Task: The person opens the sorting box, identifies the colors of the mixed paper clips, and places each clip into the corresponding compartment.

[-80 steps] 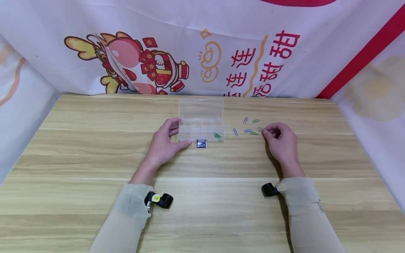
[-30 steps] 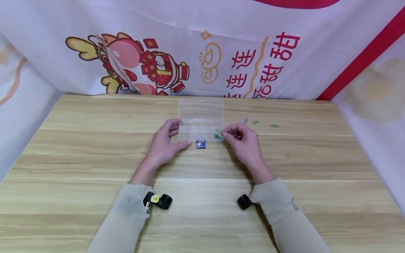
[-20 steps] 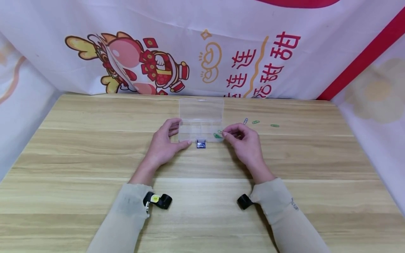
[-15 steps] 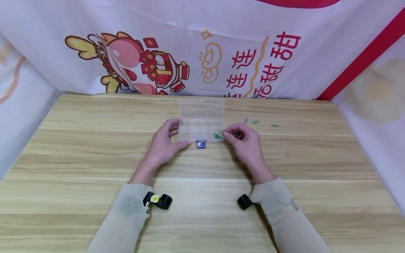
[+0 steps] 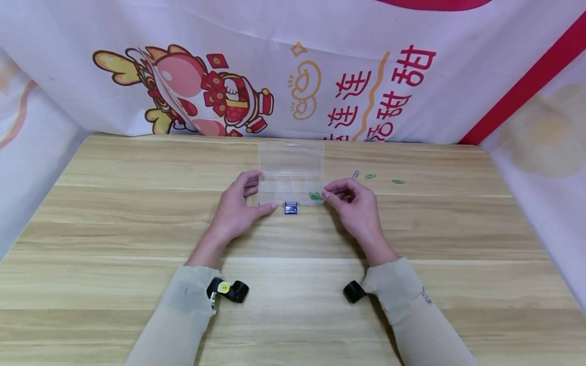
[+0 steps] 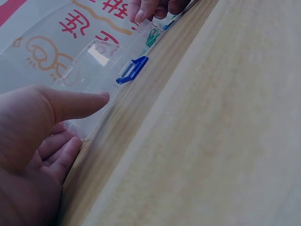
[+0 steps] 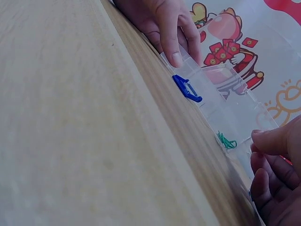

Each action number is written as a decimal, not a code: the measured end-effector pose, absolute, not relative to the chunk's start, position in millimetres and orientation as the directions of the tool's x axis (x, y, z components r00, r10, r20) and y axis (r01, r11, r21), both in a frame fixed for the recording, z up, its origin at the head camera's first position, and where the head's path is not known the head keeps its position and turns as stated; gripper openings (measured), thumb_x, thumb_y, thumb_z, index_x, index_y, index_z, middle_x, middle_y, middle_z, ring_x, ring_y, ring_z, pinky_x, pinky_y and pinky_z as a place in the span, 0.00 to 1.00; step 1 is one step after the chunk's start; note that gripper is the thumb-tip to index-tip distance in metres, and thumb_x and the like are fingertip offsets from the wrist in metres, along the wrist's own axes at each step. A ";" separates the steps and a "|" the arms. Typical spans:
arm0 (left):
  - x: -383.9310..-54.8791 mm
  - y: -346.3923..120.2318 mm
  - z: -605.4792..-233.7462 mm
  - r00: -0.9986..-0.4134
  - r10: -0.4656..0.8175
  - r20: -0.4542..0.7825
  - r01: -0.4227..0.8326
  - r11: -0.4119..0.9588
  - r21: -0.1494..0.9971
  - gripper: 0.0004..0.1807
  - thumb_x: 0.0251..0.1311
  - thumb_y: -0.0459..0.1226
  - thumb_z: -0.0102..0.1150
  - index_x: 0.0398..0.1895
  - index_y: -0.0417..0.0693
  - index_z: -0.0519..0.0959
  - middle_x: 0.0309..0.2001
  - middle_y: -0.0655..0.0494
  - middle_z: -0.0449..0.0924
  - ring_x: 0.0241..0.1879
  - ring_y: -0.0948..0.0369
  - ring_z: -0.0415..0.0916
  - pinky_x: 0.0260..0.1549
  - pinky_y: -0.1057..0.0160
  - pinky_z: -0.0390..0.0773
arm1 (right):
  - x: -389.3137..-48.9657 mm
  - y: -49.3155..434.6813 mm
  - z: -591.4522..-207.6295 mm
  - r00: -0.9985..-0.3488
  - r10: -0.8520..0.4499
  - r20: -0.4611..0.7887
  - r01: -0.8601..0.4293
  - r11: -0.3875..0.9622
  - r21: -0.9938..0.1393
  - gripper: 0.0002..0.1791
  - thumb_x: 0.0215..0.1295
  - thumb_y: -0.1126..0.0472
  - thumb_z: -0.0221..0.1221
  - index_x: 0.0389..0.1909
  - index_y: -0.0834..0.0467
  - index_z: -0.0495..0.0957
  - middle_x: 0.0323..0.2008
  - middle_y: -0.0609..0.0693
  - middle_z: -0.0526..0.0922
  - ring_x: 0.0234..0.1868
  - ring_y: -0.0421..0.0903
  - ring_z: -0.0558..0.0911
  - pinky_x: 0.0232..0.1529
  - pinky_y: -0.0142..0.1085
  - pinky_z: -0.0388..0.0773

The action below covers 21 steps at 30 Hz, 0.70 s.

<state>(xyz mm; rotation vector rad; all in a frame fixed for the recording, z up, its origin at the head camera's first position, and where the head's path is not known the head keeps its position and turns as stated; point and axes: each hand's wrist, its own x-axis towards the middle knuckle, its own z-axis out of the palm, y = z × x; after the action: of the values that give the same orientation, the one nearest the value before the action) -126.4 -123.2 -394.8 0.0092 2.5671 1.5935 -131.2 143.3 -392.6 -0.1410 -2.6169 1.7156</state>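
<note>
A clear divided plastic box (image 5: 291, 186) stands with its lid raised and its blue latch (image 5: 291, 208) folded down in front. My left hand (image 5: 235, 206) holds its left end, thumb at the front edge and fingers at the back. Green paperclips (image 5: 315, 196) lie in the front right compartment. Just beside that compartment is my right hand (image 5: 352, 206), fingers bent loosely, with nothing seen between thumb and forefinger in the right wrist view. Under it in the left wrist view shows a blue paperclip (image 6: 168, 25), hidden from the head view.
Beyond my right hand on the wooden table (image 5: 293, 315) lie a blue paperclip (image 5: 355, 175), a green paperclip (image 5: 370, 176) and another green paperclip (image 5: 398, 182) farther right. A printed white cloth (image 5: 293, 76) hangs behind the table's back edge.
My right hand carried a green paperclip left from the table to the box and has let it go into the front right compartment. The left hand has stayed put.
</note>
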 end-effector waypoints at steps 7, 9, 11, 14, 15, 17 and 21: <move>-126.7 -122.7 -394.3 -0.993 0.066 -0.100 -0.060 0.448 0.892 0.45 0.63 0.38 0.78 0.81 0.50 0.65 0.77 0.44 0.70 0.76 0.46 0.72 0.79 0.49 0.72 | -132.5 148.3 -393.0 -0.996 0.083 -0.015 0.048 0.400 -0.915 0.07 0.72 0.60 0.70 0.47 0.56 0.87 0.45 0.53 0.89 0.45 0.47 0.80 0.44 0.32 0.79; -126.8 -122.6 -393.7 -0.993 0.064 -0.103 -0.064 0.446 0.893 0.45 0.63 0.38 0.78 0.81 0.50 0.65 0.77 0.45 0.70 0.76 0.46 0.72 0.79 0.49 0.72 | -133.8 151.8 -393.2 -0.996 0.092 -0.003 0.040 0.403 -0.914 0.07 0.72 0.60 0.70 0.47 0.56 0.88 0.45 0.53 0.89 0.45 0.46 0.81 0.44 0.31 0.79; -126.7 -122.6 -393.3 -0.993 0.063 -0.104 -0.065 0.446 0.893 0.45 0.63 0.38 0.78 0.81 0.50 0.65 0.77 0.45 0.70 0.76 0.46 0.72 0.79 0.49 0.72 | -135.7 157.4 -393.5 -0.994 0.106 0.012 0.034 0.418 -0.908 0.07 0.72 0.60 0.70 0.47 0.56 0.88 0.45 0.53 0.89 0.45 0.46 0.81 0.44 0.30 0.80; -126.5 -122.5 -393.0 -0.993 0.063 -0.103 -0.065 0.443 0.894 0.45 0.63 0.38 0.78 0.81 0.50 0.65 0.77 0.44 0.71 0.76 0.46 0.72 0.79 0.49 0.72 | -139.1 169.8 -393.4 -0.989 0.142 0.035 0.031 0.437 -0.899 0.08 0.72 0.59 0.70 0.48 0.56 0.88 0.46 0.52 0.89 0.45 0.45 0.82 0.44 0.30 0.81; -126.4 -122.4 -392.9 -0.993 0.062 -0.103 -0.065 0.443 0.894 0.45 0.63 0.38 0.78 0.81 0.50 0.65 0.77 0.44 0.71 0.76 0.46 0.72 0.79 0.49 0.72 | -140.3 175.0 -393.3 -0.987 0.158 0.040 0.035 0.446 -0.894 0.08 0.72 0.59 0.70 0.48 0.56 0.88 0.46 0.52 0.89 0.45 0.44 0.82 0.44 0.29 0.81; -126.4 -122.3 -393.0 -0.993 0.062 -0.104 -0.066 0.441 0.895 0.45 0.63 0.37 0.78 0.81 0.50 0.65 0.77 0.44 0.71 0.76 0.46 0.72 0.79 0.49 0.72 | -143.1 187.2 -393.3 -0.979 0.198 0.042 0.053 0.451 -0.891 0.10 0.72 0.58 0.70 0.50 0.56 0.88 0.46 0.50 0.89 0.45 0.43 0.82 0.44 0.28 0.81; -125.9 -122.2 -393.0 -0.992 0.060 -0.106 -0.069 0.441 0.895 0.45 0.63 0.37 0.78 0.81 0.50 0.65 0.77 0.45 0.71 0.76 0.46 0.72 0.79 0.49 0.72 | -147.7 215.3 -392.8 -0.956 0.292 0.008 0.121 0.419 -0.900 0.12 0.72 0.55 0.70 0.52 0.53 0.88 0.44 0.42 0.87 0.46 0.40 0.81 0.40 0.26 0.80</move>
<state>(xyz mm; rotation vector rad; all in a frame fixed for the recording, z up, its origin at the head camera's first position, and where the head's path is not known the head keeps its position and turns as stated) -125.9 -122.2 -393.0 -0.0078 2.5604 1.5997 -147.7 215.3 -392.8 -0.3680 -2.5046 1.5682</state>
